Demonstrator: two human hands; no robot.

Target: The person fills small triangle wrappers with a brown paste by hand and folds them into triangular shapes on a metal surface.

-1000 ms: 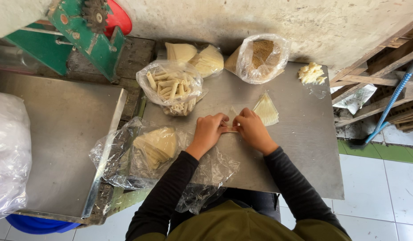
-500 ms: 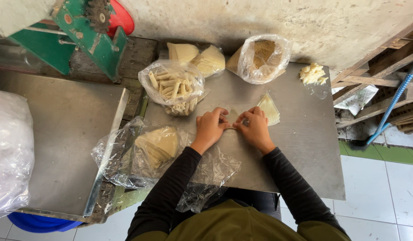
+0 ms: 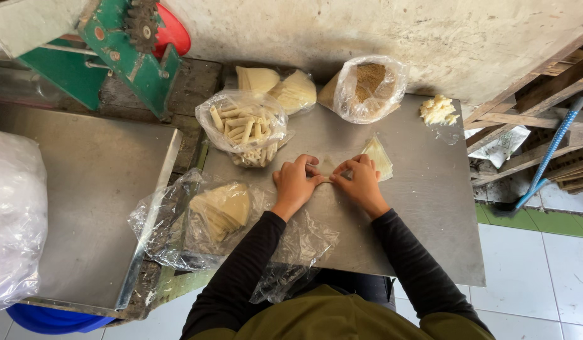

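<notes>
Counter [image 3: 430, 239], steel. My left hand [image 3: 294, 186] and right hand [image 3: 361, 182] meet at mid-counter, both grips pinched on one small pale wrapper roll [image 3: 326, 179] lying flat between the fingertips. Triangular wrapper [image 3: 379, 157] just beside my right hand. Bag of finished rolls [image 3: 244, 129] behind the left.

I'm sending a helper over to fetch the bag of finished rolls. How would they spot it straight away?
Start at the steel table where the two hands work. The bag of rolls sits at its far left corner, just beyond the left hand. It alone holds pale finger-shaped sticks; the neighbouring bags hold flat triangular sheets or brown crumbly filling.
</notes>
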